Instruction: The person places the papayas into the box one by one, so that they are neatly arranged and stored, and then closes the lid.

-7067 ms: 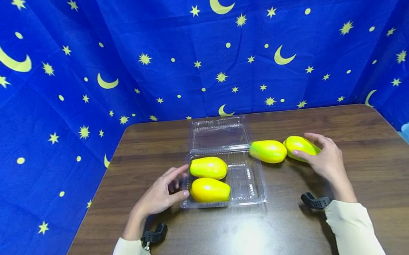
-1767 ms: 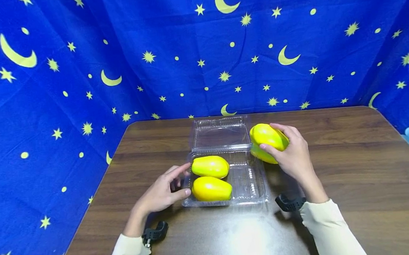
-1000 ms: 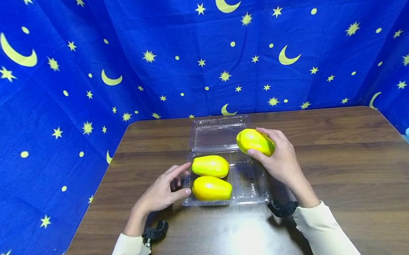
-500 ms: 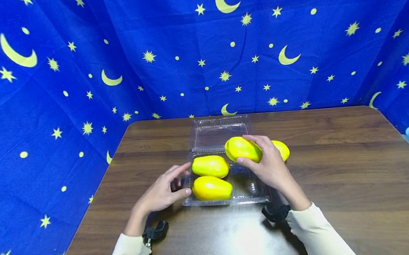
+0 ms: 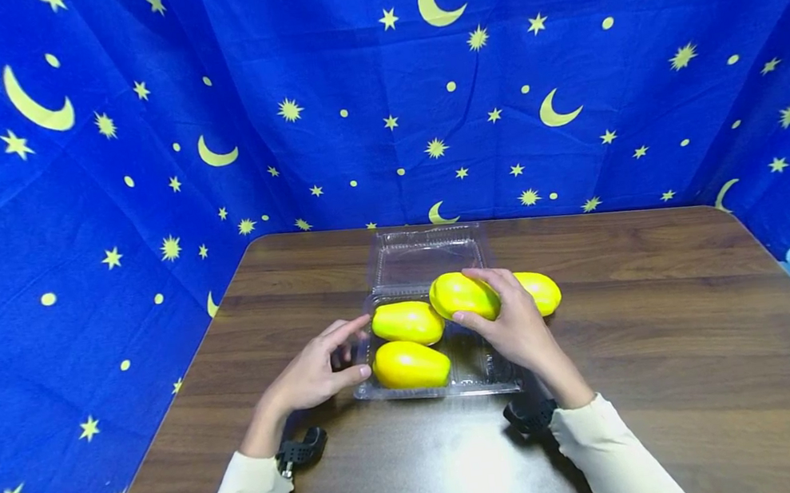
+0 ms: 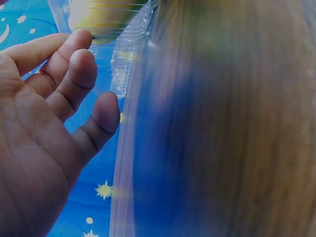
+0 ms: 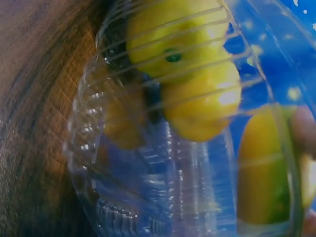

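A clear plastic clamshell box [image 5: 482, 389] lies unfolded on the table, lid [image 5: 428, 259] to the back. Two yellow papayas, a rear one [image 5: 406, 323] and a front one [image 5: 411, 364], sit in its left half. My right hand [image 5: 519, 326] grips another papaya [image 5: 460, 296] over the box's right rear part; in the right wrist view that papaya [image 7: 264, 173] shows behind the clear wall. My left hand [image 5: 310, 372] is at the box's left side, index finger and thumb near or touching its edge. The left wrist view shows its fingers [image 6: 81, 71] loosely bent.
One more papaya [image 5: 546, 292] lies on the wooden table [image 5: 700, 327] right of the box, partly hidden by my right hand. A blue star-and-moon cloth [image 5: 347, 67] surrounds the table. Each wrist wears a black mount [image 5: 304, 447].
My right hand has lifted the rightmost papaya and carried it left, past the other loose one, to above the box; it has lowered slightly lately. The left hand stays in place.
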A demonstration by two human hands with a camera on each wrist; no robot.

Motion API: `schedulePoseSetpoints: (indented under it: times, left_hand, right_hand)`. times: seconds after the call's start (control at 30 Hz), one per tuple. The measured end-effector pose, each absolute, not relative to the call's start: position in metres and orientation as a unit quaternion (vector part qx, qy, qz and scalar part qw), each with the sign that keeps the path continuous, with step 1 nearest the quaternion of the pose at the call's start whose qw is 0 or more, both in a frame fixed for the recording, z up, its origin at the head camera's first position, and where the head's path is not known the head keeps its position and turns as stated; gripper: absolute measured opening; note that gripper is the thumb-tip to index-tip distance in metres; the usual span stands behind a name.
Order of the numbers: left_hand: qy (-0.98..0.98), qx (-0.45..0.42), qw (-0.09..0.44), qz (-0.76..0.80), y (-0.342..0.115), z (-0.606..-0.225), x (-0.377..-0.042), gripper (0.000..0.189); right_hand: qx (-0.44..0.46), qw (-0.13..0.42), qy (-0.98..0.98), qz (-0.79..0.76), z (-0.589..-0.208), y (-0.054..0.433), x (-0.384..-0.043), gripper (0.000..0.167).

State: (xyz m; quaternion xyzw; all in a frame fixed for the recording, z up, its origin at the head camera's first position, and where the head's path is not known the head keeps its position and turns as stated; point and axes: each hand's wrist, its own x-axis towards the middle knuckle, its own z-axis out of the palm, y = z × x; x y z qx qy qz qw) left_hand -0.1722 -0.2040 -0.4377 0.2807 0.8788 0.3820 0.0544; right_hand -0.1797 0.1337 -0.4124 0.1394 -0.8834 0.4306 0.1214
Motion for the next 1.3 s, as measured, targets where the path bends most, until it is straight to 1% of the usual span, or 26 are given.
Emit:
schedulePoseSetpoints:
  times: [0.37, 0.63, 1.0, 1.3]
  left_hand:
    - [0.881, 0.272, 0.061, 0.382, -0.203, -0.4368, -0.1705, 0.071]
    - [0.884, 0.27, 0.055, 0.377, -0.2025, -0.4361, -0.1719, 0.071]
    - [0.885, 0.267, 0.059, 0.376, -0.2017, -0.4345, -0.1706, 0.073]
    - [0.887, 0.26, 0.062, 0.375, -0.2015, -0.435, -0.1704, 0.071]
  right_hand:
    - [0.154, 0.121, -0.884, 0.425, -0.4167, 0.1311, -0.1807, 0.064]
    - [0.163, 0.127, -0.886, 0.415, -0.4201, 0.131, -0.1832, 0.064]
    - [0.162, 0.103, -0.889, 0.415, -0.4204, 0.134, -0.1839, 0.067]
    - [0.165, 0.096, -0.892, 0.409, -0.4198, 0.1357, -0.1847, 0.067]
